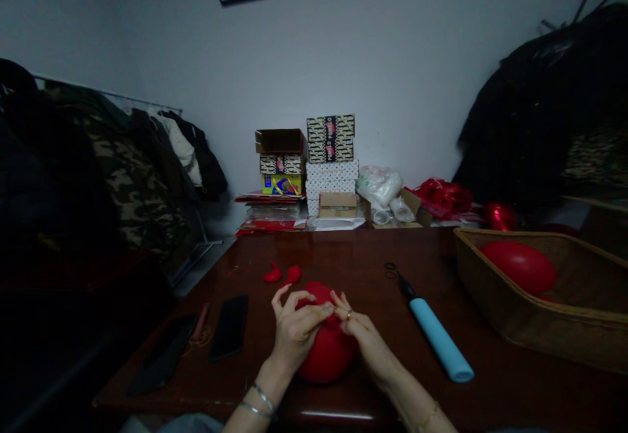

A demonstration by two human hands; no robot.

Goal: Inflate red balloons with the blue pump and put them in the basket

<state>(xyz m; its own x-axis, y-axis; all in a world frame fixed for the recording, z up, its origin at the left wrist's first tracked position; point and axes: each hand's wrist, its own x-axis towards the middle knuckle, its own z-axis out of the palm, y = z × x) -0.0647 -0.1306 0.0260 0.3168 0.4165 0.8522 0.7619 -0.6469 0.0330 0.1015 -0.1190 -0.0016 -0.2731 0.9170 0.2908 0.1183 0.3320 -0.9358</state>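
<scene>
A blown-up red balloon (328, 356) rests near the table's front edge, between my two hands. My left hand (297, 323) is closed, its thumb and fingertips pinching the balloon's neck from the left. From the right, my right hand (357, 322) pinches at the same spot, its fingers meeting the left ones. Just behind the hands shows more red rubber, partly covered by my fingers. Two limp red balloons (273, 273) lie farther back on the table. To the right lies a light blue hand pump (441, 339) with a black nozzle.
A wicker basket (510, 315) at the right holds a red balloon (520, 266). Two dark phones (229, 327) lie left on the brown table (343, 250), beside rubber bands. Black rings (390, 269) lie by the nozzle. Stacked boxes (331, 178) stand behind the table; clothes hang on both sides.
</scene>
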